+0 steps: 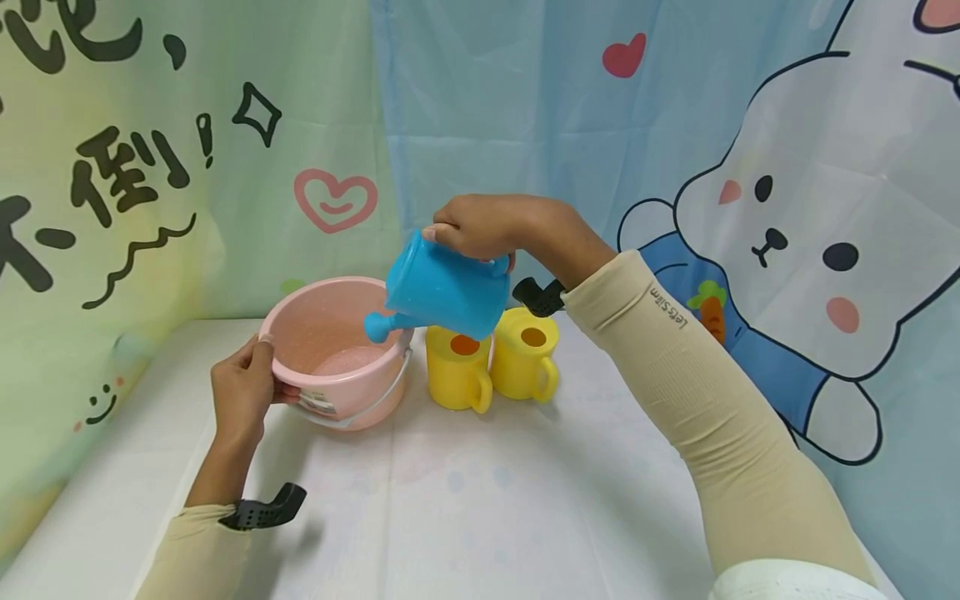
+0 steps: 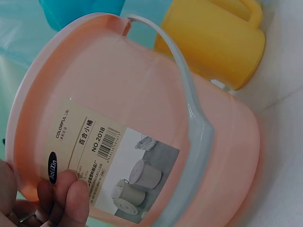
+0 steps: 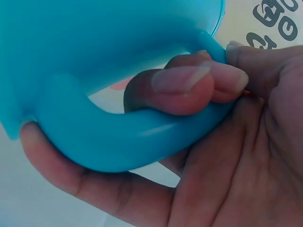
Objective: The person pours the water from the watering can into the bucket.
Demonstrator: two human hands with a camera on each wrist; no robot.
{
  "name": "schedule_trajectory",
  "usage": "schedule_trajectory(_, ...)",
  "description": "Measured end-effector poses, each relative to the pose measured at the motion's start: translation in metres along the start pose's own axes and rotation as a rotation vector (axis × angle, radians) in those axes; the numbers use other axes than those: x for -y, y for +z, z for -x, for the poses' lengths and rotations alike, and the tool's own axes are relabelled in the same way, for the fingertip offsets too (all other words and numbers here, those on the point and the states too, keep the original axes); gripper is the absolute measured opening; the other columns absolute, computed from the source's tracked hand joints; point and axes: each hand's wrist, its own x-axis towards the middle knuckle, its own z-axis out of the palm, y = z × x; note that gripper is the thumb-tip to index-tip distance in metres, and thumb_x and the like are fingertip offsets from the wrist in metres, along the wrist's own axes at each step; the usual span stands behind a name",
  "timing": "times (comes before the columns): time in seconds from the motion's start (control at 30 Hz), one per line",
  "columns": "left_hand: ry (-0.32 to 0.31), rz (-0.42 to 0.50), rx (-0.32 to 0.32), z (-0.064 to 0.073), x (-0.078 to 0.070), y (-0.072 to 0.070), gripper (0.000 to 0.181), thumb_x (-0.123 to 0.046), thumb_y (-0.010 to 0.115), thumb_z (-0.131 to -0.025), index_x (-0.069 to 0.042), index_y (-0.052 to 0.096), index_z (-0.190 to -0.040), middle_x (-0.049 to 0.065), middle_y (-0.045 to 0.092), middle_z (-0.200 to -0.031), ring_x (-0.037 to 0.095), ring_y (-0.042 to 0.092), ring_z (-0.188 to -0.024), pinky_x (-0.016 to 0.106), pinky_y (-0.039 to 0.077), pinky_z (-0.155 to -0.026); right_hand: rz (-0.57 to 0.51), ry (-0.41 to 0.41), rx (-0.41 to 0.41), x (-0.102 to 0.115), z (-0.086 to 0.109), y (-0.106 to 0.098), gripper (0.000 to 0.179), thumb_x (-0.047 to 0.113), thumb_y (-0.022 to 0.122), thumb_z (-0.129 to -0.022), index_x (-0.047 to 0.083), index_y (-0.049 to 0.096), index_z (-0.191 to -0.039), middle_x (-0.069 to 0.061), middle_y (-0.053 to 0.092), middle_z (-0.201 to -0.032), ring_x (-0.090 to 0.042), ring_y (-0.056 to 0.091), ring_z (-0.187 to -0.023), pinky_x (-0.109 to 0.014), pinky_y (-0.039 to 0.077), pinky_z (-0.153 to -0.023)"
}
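A blue watering can is held tilted above the right side of a pink bucket, its round-tipped spout pointing down to the left over the rim. My right hand grips it by its handle, fingers curled through the loop in the right wrist view. At the bucket's left side, my left hand holds the rim, thumb on top and fingers against the outer wall. Those fingertips touch the edge of a printed label in the left wrist view. The bucket's pale grey carrying handle hangs down along its front.
Two yellow pots with side handles, one nearer and one farther right, stand close together just right of the bucket. All rest on a white-covered table. Behind it hangs a printed curtain with a rabbit and hearts.
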Motion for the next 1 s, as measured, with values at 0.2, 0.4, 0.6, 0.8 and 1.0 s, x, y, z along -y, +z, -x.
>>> schedule_trajectory(0.2, -0.002, 0.007, -0.001, 0.0010, 0.0000, 0.0004, 0.045, -0.024, 0.048, -0.101, -0.006, 0.048, -0.142, 0.002, 0.062, -0.060, 0.013, 0.058, -0.038, 0.027, 0.055, -0.039, -0.012, 0.010, 0.005, 0.0005, -0.0004, -0.0002, 0.041, 0.039, 0.031, -0.106, 0.006, 0.050, -0.118, -0.014, 0.050, -0.110, -0.029, 0.058, -0.096, -0.039, 0.061, -0.062)
schedule_trajectory(0.4, 0.004, 0.020, 0.002, 0.0009, -0.0004, 0.0012, 0.044, -0.024, 0.048, -0.101, -0.005, 0.049, -0.142, 0.002, 0.062, -0.059, 0.013, 0.058, -0.038, 0.027, 0.054, -0.038, -0.011, 0.009, 0.012, 0.0013, 0.0009, -0.0006, 0.041, 0.039, 0.030, -0.106, 0.006, 0.049, -0.121, -0.014, 0.048, -0.097, -0.027, 0.059, -0.086, -0.038, 0.061, -0.062)
schedule_trajectory(0.6, 0.007, -0.002, 0.004, 0.0002, 0.0005, 0.0016, 0.044, -0.026, 0.048, -0.102, -0.007, 0.049, -0.142, 0.002, 0.063, -0.060, 0.013, 0.059, -0.039, 0.027, 0.055, -0.040, -0.006, 0.021, 0.038, 0.0030, 0.0022, -0.0029, 0.042, 0.041, 0.030, -0.106, 0.008, 0.047, -0.125, -0.013, 0.045, -0.088, -0.025, 0.056, -0.077, -0.038, 0.061, -0.062)
schedule_trajectory(0.8, 0.003, -0.012, -0.002, 0.0002, 0.0014, 0.0004, 0.045, -0.029, 0.049, -0.101, -0.008, 0.050, -0.141, 0.002, 0.062, -0.060, 0.013, 0.059, -0.039, 0.027, 0.055, -0.040, -0.002, 0.032, 0.051, 0.0019, -0.0006, -0.0038, 0.042, 0.041, 0.029, -0.106, 0.007, 0.046, -0.122, -0.012, 0.044, -0.081, -0.023, 0.053, -0.070, -0.039, 0.062, -0.062)
schedule_trajectory(1.0, 0.004, -0.017, 0.000, 0.0010, -0.0004, -0.0003, 0.046, -0.031, 0.049, -0.101, -0.007, 0.050, -0.141, 0.002, 0.062, -0.058, 0.013, 0.059, -0.040, 0.028, 0.055, -0.040, 0.004, 0.040, 0.060, 0.0020, -0.0020, -0.0050, 0.041, 0.042, 0.030, -0.105, 0.008, 0.046, -0.123, -0.013, 0.046, -0.086, -0.025, 0.054, -0.076, -0.039, 0.062, -0.063)
